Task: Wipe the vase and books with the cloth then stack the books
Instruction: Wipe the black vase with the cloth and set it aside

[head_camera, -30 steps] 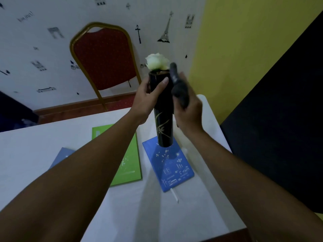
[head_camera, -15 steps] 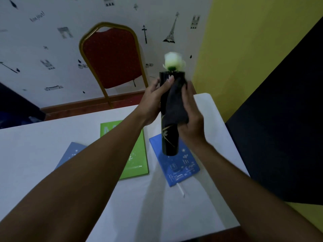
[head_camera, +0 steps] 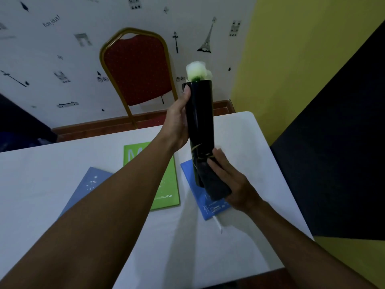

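my left hand (head_camera: 177, 124) grips vase (head_camera: 201, 122) upright — right hand (head_camera: 233, 182) presses cloth (head_camera: 214, 182) at base; wrap fully, rotate vase.

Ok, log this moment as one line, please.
phase: wiping vase | left hand: holds vase upright above table | right hand: presses cloth on vase base | books: three, unstacked
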`<state>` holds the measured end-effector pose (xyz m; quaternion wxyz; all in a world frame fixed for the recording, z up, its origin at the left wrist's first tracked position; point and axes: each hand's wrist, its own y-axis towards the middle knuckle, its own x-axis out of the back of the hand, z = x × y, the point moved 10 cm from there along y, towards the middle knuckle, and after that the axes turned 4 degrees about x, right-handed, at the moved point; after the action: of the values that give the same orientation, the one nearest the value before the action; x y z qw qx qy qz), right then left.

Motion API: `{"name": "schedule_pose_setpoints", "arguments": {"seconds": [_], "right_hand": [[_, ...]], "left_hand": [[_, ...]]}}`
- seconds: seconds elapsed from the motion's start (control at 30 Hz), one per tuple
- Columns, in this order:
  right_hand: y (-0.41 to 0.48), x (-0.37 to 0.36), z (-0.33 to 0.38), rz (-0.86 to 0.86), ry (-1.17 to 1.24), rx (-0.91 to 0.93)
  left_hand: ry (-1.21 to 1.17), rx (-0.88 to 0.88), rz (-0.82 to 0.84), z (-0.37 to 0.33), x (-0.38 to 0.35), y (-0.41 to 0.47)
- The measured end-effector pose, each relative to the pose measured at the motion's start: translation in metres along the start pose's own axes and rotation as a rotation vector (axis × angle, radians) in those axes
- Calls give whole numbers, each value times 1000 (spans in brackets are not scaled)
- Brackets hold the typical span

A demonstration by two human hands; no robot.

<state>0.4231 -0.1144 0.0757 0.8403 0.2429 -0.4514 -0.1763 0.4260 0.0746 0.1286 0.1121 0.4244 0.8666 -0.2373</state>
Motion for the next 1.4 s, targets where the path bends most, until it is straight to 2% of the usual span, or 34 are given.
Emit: {"name": "schedule_pose_setpoints", "arguments": {"seconds": [0.07,0.17,0.27,0.33,0.53,0.63,0.87,0.93,1.03,1.2,1.4], "right_hand": [[25,16,-7,-76,8,-63],[69,56,-37,-264,108,-309],[99,88,-35,-426,34,-245],[110,89,-29,-411,9,-208],[110,79,-30,-396,51,-247],[98,62,-30,-338,110,-249],[-20,-28,18,-4,167,-217],[-27,-34,19,-44,195,-247],[10,-10,5,-195,216,-300],[88,58,-23,-444,137,-346],[120,59,-29,-334,188,-334]], "left_hand": [[-1,34,19,9,-5,-1],[49,65,76,21,-20,-2],[111,44,49,22,-25,-2],[118,19,26,19,-25,1],[266,-84,98,5,-42,-3],[323,-74,21,7,-34,-3],[274,-73,-141,-15,-3,4],[240,-72,-156,-14,2,3],[178,-74,-130,-7,-6,-2],[282,-42,-15,9,-27,-7],[251,-72,75,7,-30,-10]]}}
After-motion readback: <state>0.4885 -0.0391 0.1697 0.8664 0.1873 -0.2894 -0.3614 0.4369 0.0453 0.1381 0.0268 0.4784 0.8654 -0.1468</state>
